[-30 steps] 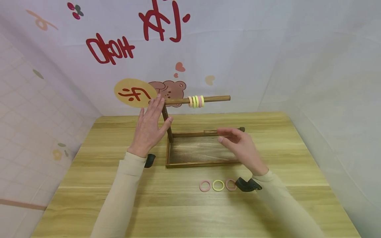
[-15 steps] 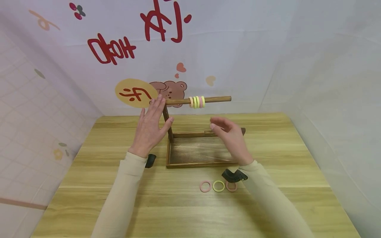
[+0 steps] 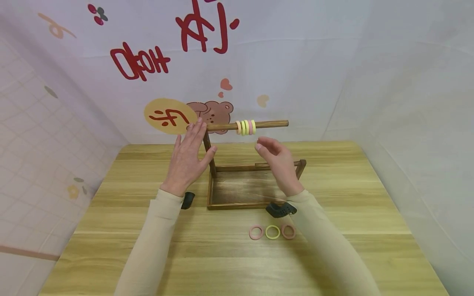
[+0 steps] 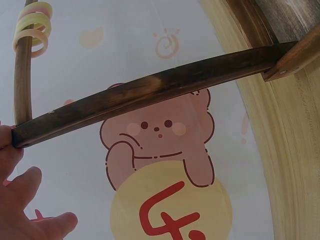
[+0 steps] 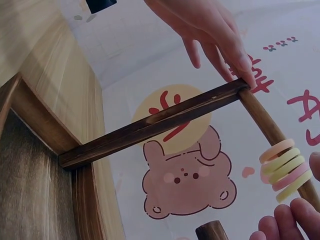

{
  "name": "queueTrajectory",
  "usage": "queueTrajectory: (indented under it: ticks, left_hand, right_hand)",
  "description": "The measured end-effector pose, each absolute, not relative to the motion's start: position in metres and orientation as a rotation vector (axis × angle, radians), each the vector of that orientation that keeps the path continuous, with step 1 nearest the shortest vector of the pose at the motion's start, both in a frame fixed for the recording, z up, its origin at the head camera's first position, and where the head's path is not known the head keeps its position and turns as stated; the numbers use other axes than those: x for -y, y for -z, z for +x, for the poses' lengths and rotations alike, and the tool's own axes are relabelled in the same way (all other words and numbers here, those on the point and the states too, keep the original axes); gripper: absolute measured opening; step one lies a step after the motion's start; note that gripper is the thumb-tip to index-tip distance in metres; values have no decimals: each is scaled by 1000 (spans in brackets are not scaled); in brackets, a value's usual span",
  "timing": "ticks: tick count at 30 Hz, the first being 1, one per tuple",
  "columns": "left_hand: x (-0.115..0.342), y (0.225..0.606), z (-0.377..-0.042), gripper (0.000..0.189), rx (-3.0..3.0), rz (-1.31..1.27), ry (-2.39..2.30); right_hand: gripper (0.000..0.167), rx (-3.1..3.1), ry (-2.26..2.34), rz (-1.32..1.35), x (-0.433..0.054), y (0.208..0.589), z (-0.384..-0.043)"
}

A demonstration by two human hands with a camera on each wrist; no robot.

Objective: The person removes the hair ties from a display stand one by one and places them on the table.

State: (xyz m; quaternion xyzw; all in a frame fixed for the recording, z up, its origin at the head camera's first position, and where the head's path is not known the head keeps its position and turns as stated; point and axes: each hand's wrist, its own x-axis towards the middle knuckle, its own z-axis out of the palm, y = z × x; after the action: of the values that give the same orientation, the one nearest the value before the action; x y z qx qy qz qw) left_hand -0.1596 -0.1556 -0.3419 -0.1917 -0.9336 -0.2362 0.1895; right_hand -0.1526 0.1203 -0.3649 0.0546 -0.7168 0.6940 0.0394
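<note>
A dark wooden stand has an upright post (image 3: 208, 144) at its left, with a wooden rod (image 3: 272, 123) reaching right from the top. Several pink, yellow and peach rings (image 5: 286, 170) hang side by side near the rod's middle. My left hand (image 3: 185, 160) is spread, its straight fingertips touching the corner where post and rod meet. My right hand (image 3: 279, 162) is just below and right of the rings, fingers loosely curved and thumb apart. In the right wrist view its fingertips (image 5: 285, 215) are close to the lowest yellow ring, with nothing between them and the thumb.
The stand's shallow tray base (image 3: 255, 205) sits on the wooden table. A lower rod (image 3: 262, 165) runs behind my right hand from a short right post (image 3: 301, 165). In front lie a pink ring (image 3: 250, 232), a yellow ring (image 3: 272, 239) and another pink ring (image 3: 289, 238).
My right hand has moved up and left from over the tray's right side to just below the hanging rings. My left hand stays at the post's top; the rings have not moved.
</note>
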Motion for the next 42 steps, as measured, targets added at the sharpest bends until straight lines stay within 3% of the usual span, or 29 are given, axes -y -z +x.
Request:
queueTrajectory:
  ticks: [27, 42]
  left_hand:
    - [156, 342, -160, 74, 2624, -536, 660]
    - [157, 343, -159, 73, 2608, -541, 666]
  right_hand:
    - [64, 2050, -2330, 158, -102, 359, -188]
    - [59, 1965, -2478, 150, -96, 356, -195]
